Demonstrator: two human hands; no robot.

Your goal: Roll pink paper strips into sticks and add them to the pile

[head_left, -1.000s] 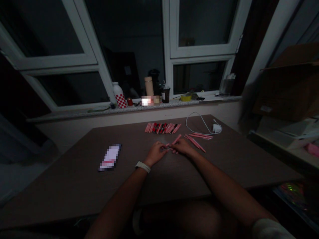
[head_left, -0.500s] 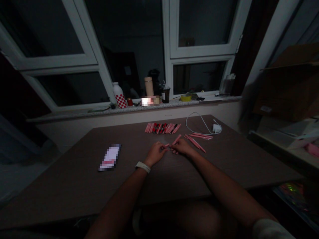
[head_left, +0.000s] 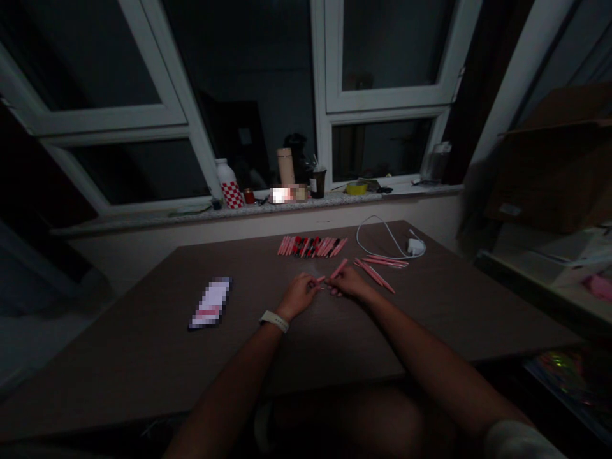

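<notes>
**Q: What are the hands doing?**

A: Nearest the wearer, on a dark brown tabletop, the left hand, with a white watch strap at its wrist, and the right hand almost meet. Neither hand is spread; the fingers of both are drawn in. The left seems to pinch a short pink stick. The right seems to curl around the low end of a slim pink stick. Dim light hides the exact grip.

**Q: How could that hold be done well?**

A: Light, even fingertip pressure would likely keep such thin sticks from slipping.

**Q: What lies beyond?**

A: Loose pink sticks lie right of the hands. Farther on is a tight row of pink and red sticks.

**Q: Any containers?**

A: On the far stone windowsill stands a dark cup holding a straw. Beside it is a white bottle with a red-checked pattern, its contents hidden. A brown cardboard box sits far right, its contents unseen.
</notes>
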